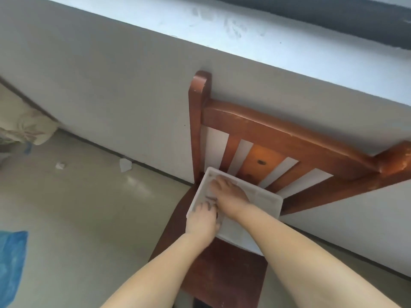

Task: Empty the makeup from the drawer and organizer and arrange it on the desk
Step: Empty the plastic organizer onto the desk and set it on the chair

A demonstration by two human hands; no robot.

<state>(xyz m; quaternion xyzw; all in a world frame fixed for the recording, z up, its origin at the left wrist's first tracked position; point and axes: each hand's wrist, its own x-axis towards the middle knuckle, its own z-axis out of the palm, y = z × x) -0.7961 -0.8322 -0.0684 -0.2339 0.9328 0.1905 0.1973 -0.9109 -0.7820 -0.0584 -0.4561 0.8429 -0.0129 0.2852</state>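
Note:
A white shallow organizer tray (262,201) rests on the seat of a brown wooden chair (224,270) that stands against the wall. Both hands are inside the tray. My left hand (201,220) is at the tray's near left side, its fingers curled around a few small dark makeup pieces (210,200). My right hand (230,194) lies palm down just beyond it, fingers reaching toward the tray's far left corner. Whatever is under the right palm is hidden. The right half of the tray shows bare white compartments.
The chair's slatted back (266,134) leans against a grey wall below a pale ledge (244,34). On the floor to the left lie scraps of white paper (125,164), a patterned cloth bundle (24,130) and a blue plastic bag (11,263).

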